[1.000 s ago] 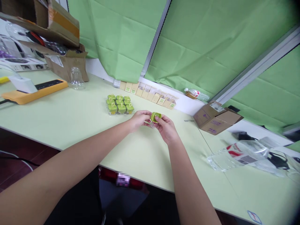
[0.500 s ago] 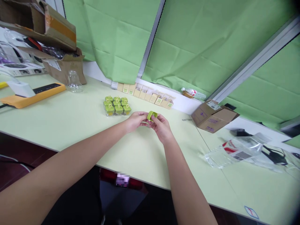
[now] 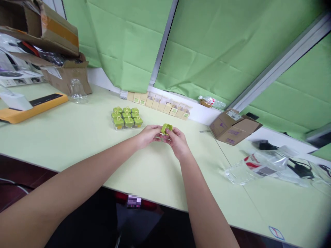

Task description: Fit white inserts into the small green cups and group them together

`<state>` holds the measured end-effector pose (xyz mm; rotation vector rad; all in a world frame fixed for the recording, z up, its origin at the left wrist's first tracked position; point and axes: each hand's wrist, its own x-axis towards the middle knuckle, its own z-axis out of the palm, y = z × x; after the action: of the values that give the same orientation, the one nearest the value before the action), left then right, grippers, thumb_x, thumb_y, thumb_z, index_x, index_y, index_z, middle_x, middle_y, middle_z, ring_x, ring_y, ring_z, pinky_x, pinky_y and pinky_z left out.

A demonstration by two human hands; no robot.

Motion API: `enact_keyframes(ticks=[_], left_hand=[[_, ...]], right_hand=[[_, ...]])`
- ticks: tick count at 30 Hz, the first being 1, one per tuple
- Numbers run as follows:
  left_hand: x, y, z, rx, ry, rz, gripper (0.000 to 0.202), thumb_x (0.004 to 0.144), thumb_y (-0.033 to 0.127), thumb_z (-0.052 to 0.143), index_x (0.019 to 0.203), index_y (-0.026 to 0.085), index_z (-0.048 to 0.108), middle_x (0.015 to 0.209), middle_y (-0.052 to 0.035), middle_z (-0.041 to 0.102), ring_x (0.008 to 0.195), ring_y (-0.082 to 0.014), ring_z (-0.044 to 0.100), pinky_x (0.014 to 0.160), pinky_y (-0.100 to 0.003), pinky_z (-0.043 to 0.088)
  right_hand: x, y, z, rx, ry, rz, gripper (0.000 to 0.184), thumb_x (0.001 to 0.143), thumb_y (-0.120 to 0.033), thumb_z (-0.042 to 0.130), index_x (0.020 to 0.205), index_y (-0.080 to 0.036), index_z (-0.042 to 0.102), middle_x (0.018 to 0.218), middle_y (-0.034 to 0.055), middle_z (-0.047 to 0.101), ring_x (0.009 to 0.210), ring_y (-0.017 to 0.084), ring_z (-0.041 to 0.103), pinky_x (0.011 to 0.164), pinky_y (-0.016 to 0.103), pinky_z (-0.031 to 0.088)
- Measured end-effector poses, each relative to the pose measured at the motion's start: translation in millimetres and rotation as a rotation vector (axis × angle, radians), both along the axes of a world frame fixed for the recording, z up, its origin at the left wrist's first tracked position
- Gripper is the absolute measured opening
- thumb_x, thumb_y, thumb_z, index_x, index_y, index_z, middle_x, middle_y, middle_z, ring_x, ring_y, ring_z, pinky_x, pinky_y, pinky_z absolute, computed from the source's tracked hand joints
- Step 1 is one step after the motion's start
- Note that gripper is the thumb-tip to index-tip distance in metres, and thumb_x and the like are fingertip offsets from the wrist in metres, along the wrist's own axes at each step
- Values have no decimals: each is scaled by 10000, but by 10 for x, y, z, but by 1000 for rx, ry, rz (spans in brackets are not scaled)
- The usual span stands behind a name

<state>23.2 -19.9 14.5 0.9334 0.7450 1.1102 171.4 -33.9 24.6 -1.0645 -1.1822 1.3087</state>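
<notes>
A small green square lid [image 3: 167, 128] is held above the table between my two hands, its hollow side facing up toward me. My right hand [image 3: 177, 140] pinches it, with the thumb at its inner side. From the other side, the fingers of my left hand [image 3: 150, 135] close on its left edge; some fingertips are hidden. To the left of my hands stand several small clear jars with green lids [image 3: 128, 117], packed in a block, each with a pale loop on top.
Small cardboard boxes [image 3: 157, 102] line the wall. An orange power strip [image 3: 33, 107], clear glass vessel [image 3: 77, 91] and open cartons [image 3: 66, 77] sit left. On the right are a brown carton [image 3: 234, 127] and a large plastic bottle [image 3: 258, 165]. The table's front edge runs below my forearms.
The view has shifted slightly, so the surroundings appear a little further left. Both hands keep holding the green lid, with hardly any movement of the fingers.
</notes>
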Motion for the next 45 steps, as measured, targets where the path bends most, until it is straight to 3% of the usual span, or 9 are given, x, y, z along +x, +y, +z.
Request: enact_keyframes(ticks=[5, 10, 15, 17, 21, 28, 33, 40, 45], left_hand=[[-5, 0, -12, 28, -32, -20, 190, 760, 283, 757, 886, 141, 739, 829, -73, 688, 719, -142, 634, 679, -283, 506], [-25, 24, -36, -7, -153, -48, 256, 760, 321, 775, 968, 178, 733, 1018, -82, 703, 798, -146, 640, 706, -281, 507], [-58, 83, -20, -19, -144, 100, 213, 744, 258, 775, 918, 149, 717, 954, -76, 695, 758, -128, 618, 677, -265, 492], [-82, 91, 0, -25, -161, 148, 213, 739, 243, 771, 917, 144, 707, 928, -70, 689, 734, -120, 610, 664, -261, 489], [-105, 80, 28, -60, -166, 177, 226, 712, 227, 781, 902, 141, 694, 873, -54, 675, 692, -104, 591, 638, -249, 476], [-107, 64, 30, -50, -149, 159, 243, 691, 244, 795, 889, 141, 696, 908, -63, 676, 692, -100, 578, 617, -241, 456], [-128, 45, 55, -47, -128, 203, 233, 706, 246, 777, 891, 136, 690, 914, -74, 674, 713, -113, 591, 636, -254, 465], [-125, 55, 27, -19, -75, 202, 276, 690, 305, 789, 880, 141, 677, 943, -81, 681, 768, -135, 609, 678, -272, 475], [-112, 67, 8, -37, -56, 199, 243, 700, 294, 781, 859, 141, 681, 916, -72, 676, 721, -119, 590, 655, -266, 463]], right_hand=[[-1, 2, -2, 22, -15, -20, 359, 647, -444, 811, 869, -211, 655, 794, -10, 625, 651, 116, 576, 569, 248, 462], [-20, -4, 10, 109, -84, -107, 363, 653, -463, 789, 887, -219, 656, 840, -11, 618, 610, 95, 511, 476, 216, 359], [48, 73, -37, 213, -214, -178, 360, 810, -515, 584, 1021, -233, 657, 1099, 53, 651, 903, 190, 589, 622, 270, 485], [96, 130, -123, 260, -376, -247, 382, 857, -467, 496, 1134, -244, 636, 1280, 68, 597, 1096, 226, 561, 812, 339, 514], [110, 215, -362, 340, -905, -165, 463, 852, -358, 527, 1284, -208, 593, 1417, 116, 508, 1317, 274, 439, 1109, 435, 337], [21, 196, -455, 406, -1182, -67, 387, 892, -298, 497, 1243, -190, 616, 1174, 125, 657, 1079, 266, 580, 982, 391, 422], [98, 131, -355, 393, -1171, -62, 417, 856, -280, 529, 1252, -174, 605, 1176, 138, 656, 1076, 266, 594, 967, 384, 426], [112, 134, -297, 257, -821, -246, 452, 853, -495, 532, 1228, -248, 586, 983, 55, 690, 829, 209, 634, 812, 364, 482], [75, 123, -297, 275, -836, -217, 430, 826, -484, 550, 1174, -241, 621, 993, 63, 688, 793, 199, 602, 784, 351, 479]])
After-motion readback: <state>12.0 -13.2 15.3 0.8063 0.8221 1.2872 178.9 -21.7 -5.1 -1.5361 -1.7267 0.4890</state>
